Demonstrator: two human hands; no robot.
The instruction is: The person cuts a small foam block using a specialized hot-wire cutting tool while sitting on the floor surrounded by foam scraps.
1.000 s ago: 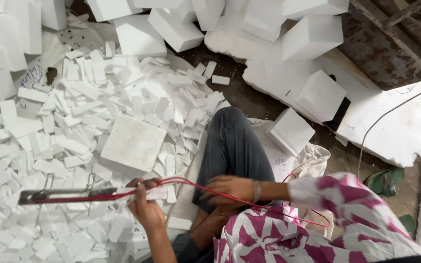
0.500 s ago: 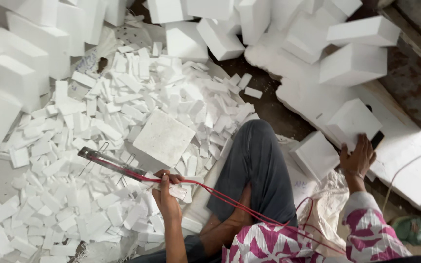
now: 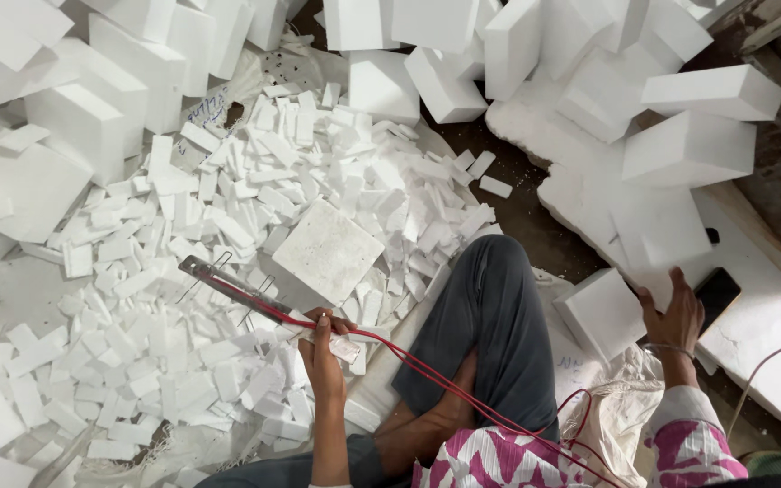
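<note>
Foam cutting on floor, seated position.
Left hand point(image 3: 323, 348) grip clamped on the cutter point(image 3: 255, 296) with red cable point(image 3: 463, 398), just beside the square foam slab point(image 3: 327, 251). Right hand point(image 3: 675, 316), fingers spread, rests on a foam block point(image 3: 603, 312), well right of the slab.

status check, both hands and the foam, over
Left hand gripping metal wire cutter frame with red cord. Right hand on white foam block. Small cut foam pieces piled all around.
</note>
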